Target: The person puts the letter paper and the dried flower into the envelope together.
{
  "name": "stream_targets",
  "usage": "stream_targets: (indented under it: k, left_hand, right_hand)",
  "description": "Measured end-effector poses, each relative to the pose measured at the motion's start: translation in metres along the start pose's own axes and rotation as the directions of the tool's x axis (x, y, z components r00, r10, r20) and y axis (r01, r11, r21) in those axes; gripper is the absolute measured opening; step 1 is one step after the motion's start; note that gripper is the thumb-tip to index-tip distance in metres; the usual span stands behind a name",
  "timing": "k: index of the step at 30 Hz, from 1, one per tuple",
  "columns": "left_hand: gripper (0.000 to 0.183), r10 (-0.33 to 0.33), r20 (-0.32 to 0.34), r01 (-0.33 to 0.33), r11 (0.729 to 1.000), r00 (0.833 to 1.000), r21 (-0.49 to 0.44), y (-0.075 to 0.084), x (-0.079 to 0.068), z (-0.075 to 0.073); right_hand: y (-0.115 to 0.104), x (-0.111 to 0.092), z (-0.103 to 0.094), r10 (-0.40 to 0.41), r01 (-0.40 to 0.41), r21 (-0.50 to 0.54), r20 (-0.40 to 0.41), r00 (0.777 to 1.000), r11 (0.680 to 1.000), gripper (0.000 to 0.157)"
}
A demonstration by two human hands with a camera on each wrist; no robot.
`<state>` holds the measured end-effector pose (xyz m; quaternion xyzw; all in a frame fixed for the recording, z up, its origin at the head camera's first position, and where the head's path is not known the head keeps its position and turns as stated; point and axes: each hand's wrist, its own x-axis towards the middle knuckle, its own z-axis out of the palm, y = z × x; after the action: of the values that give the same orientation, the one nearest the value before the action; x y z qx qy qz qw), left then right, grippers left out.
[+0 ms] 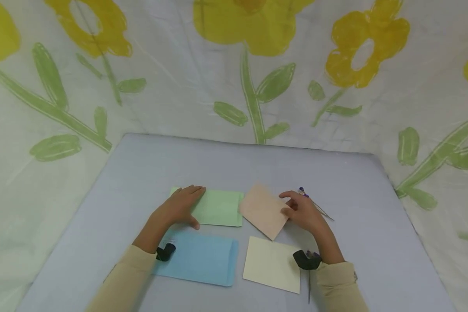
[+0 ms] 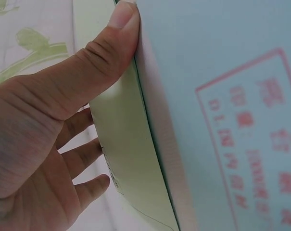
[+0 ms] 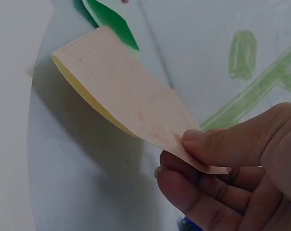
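My right hand (image 1: 302,212) pinches the right corner of a pink paper envelope (image 1: 263,210) between thumb and fingers. In the right wrist view the envelope (image 3: 121,91) is tilted and bowed, with a yellow strip along its lower edge. My left hand (image 1: 181,206) rests spread over the left end of a light green envelope (image 1: 220,208), its thumb at the near edge. Close to the left wrist camera is a blue envelope (image 2: 222,53) with a red printed box. The pink envelope overlaps the green one's right end in the head view.
Nearest me lie the blue envelope (image 1: 199,258) and, right of it, a cream envelope (image 1: 271,264). A thin stem with a dark purple-blue head (image 1: 301,190) lies beyond my right hand; another thin stem (image 1: 309,286) is by the right wrist. A flower-patterned cloth (image 1: 171,95) surrounds the table (image 1: 148,160).
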<state>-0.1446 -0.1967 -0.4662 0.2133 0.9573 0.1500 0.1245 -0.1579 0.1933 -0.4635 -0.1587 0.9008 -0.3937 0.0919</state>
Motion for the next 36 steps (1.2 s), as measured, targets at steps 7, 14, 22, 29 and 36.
stream_targets:
  k: [7, 14, 22, 29, 36]
  left_hand:
    - [0.113, -0.005, 0.006, 0.005, 1.0, 1.0, -0.01, 0.0, -0.003, 0.002]
    - [0.113, 0.002, 0.009, -0.002, 1.0, 1.0, 0.018, 0.002, -0.001, -0.001]
    - [0.111, -0.002, 0.003, 0.002, 1.0, 1.0, 0.021, 0.007, -0.002, -0.004]
    - [0.111, -0.015, 0.009, 0.014, 1.0, 1.0, 0.01, 0.006, -0.002, -0.003]
    - [0.111, -0.022, 0.012, 0.022, 1.0, 1.0, 0.011, 0.005, -0.003, -0.002]
  right_hand:
    - [0.001, 0.004, 0.012, 0.004, -0.004, 0.01, 0.051, 0.999, 1.0, 0.03]
    - [-0.001, 0.009, 0.017, -0.017, 0.018, -0.003, 0.11, 0.994, 1.0, 0.03]
    - [-0.002, 0.018, 0.016, -0.032, 0.038, -0.045, 0.129, 0.991, 0.998, 0.028]
    - [-0.002, 0.026, 0.013, -0.071, 0.082, -0.064, 0.154, 0.985, 0.995, 0.026]
    - [0.002, 0.031, 0.011, -0.072, 0.085, -0.067, 0.178, 0.981, 0.994, 0.024]
